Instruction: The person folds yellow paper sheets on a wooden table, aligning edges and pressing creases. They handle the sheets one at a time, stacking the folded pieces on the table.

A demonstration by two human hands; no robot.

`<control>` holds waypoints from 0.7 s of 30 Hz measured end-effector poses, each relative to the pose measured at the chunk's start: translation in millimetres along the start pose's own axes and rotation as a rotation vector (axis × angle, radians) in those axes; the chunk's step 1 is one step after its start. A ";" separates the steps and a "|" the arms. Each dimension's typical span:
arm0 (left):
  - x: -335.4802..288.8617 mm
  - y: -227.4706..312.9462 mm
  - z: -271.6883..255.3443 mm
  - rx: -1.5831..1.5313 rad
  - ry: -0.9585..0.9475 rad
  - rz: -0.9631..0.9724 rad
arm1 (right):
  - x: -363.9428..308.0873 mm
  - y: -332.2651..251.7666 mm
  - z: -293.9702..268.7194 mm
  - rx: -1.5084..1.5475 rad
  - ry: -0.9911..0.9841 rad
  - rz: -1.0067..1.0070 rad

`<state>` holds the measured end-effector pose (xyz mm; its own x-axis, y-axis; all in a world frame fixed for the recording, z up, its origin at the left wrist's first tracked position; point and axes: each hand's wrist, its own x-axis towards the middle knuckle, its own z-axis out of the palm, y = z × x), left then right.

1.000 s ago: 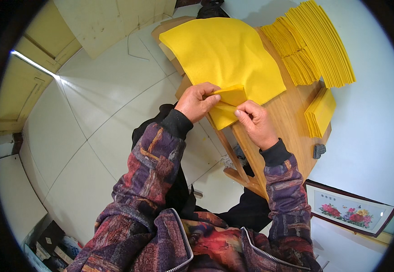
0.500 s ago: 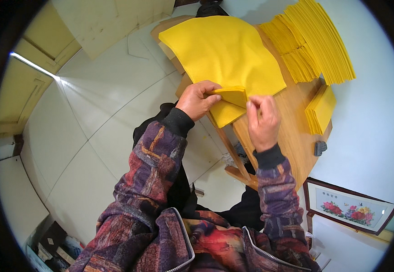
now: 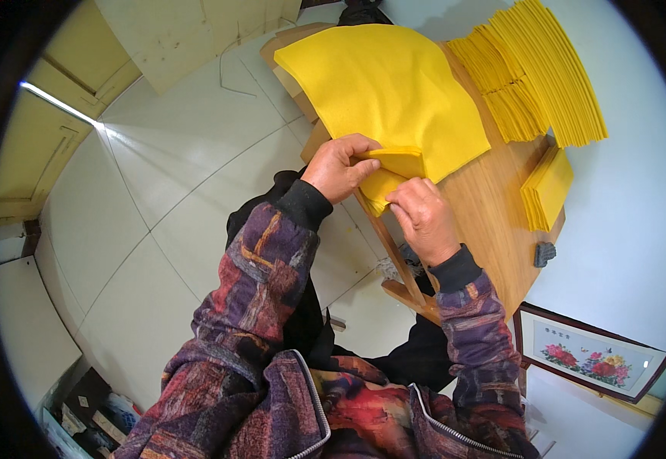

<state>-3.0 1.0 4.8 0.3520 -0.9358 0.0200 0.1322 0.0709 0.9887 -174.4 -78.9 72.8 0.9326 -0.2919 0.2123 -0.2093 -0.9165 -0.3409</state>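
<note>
- Nearest, the person's patterned jacket sleeves (image 3: 272, 283) reach up toward the wooden table (image 3: 494, 222).
- At the table's near edge, the left hand (image 3: 341, 164) pinches the folded corner of a yellow paper sheet (image 3: 390, 92), thumb under, fingers curled over the fold.
- The right hand (image 3: 425, 218) lies just beside it, fingers bent down and pressing the same folded corner.
- The sheet spreads across the table's far left part, overhanging its edge.
- A small folded yellow stack (image 3: 549, 187) sits on the table's right edge; a fanned stack of yellow sheets (image 3: 536, 73) lies beyond it.
- Below the table, pale floor tiles (image 3: 142, 199); a framed flower picture (image 3: 589, 356) leans right of it.
</note>
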 end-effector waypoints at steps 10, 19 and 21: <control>0.9 -3.5 -0.3 0.040 0.030 0.062 | 11.3 8.9 -13.7 0.374 -0.211 0.246; 1.0 -2.5 -0.2 0.040 0.031 0.042 | 15.6 7.1 -22.3 0.365 -0.233 0.228; 0.9 -2.6 -0.4 0.061 0.033 0.047 | 16.0 4.3 -23.9 0.359 -0.211 0.232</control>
<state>-2.6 0.1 2.2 0.3870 -0.9200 0.0625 0.0584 0.0921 0.9940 -167.4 -94.0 96.6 0.9203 -0.3817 -0.0853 -0.3392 -0.6703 -0.6600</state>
